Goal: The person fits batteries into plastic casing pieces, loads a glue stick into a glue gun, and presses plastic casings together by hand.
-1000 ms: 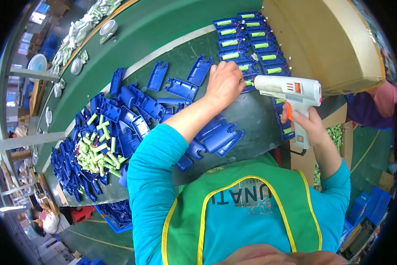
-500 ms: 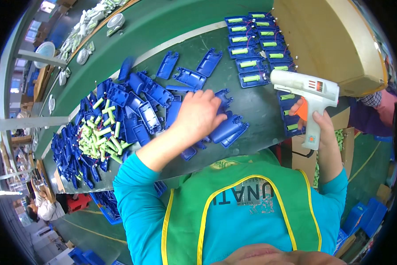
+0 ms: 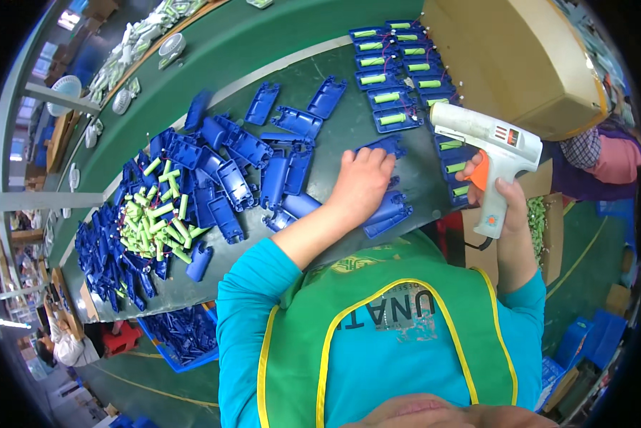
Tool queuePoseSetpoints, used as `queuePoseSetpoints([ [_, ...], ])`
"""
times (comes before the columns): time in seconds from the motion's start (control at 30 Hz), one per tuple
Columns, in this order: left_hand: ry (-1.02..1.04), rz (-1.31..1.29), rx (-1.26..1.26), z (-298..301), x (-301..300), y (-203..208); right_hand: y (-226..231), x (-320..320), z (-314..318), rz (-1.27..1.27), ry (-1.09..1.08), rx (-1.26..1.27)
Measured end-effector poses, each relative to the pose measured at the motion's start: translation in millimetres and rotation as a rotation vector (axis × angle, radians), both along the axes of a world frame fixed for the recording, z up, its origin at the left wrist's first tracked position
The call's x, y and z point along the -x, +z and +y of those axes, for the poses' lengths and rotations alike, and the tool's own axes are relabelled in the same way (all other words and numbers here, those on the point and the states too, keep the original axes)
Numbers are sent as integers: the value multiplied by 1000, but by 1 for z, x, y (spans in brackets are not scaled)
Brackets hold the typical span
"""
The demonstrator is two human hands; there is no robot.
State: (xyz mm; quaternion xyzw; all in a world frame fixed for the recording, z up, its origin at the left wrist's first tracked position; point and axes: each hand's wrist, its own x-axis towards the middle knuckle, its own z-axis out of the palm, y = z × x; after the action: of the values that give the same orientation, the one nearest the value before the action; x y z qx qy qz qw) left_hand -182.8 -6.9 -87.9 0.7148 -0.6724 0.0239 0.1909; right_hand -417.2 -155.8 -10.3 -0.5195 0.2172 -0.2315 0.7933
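My right hand (image 3: 510, 203) grips a white hot glue gun (image 3: 495, 153) with an orange trigger, its nozzle pointing left over the rows of shells. My left hand (image 3: 363, 182) is over the table with its fingers curled down on a blue plastic shell (image 3: 386, 145), which they partly hide. Just below that hand lie more blue shells (image 3: 390, 214). Beyond the glue gun, two columns of blue shells (image 3: 390, 120) each carry a light-green battery cell with thin wires. Loose shells (image 3: 298, 123) lie to the left of my hand.
A heap of green battery cells (image 3: 153, 225) sits among piled blue shells at the left. A large cardboard box (image 3: 510, 64) stands at the far right. Beyond the table runs a green conveyor belt (image 3: 263, 36) with white fans. Below the table edge is a blue crate (image 3: 181, 339) of parts.
My left hand has moved right and slightly nearer, away from the shell pile, with a blue shell under its fingers. The glue gun stays in my right hand, shifted slightly in view.
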Motion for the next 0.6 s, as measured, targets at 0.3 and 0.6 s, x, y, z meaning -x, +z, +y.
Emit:
queuePoseSetpoints([
  [0.3, -139, 125, 40, -58, 0, -2, -7, 4, -7, -47, -46, -64],
  [0.6, -154, 314, 47, -31, -10, 37, -3, 16, -8, 108, -29, 31],
])
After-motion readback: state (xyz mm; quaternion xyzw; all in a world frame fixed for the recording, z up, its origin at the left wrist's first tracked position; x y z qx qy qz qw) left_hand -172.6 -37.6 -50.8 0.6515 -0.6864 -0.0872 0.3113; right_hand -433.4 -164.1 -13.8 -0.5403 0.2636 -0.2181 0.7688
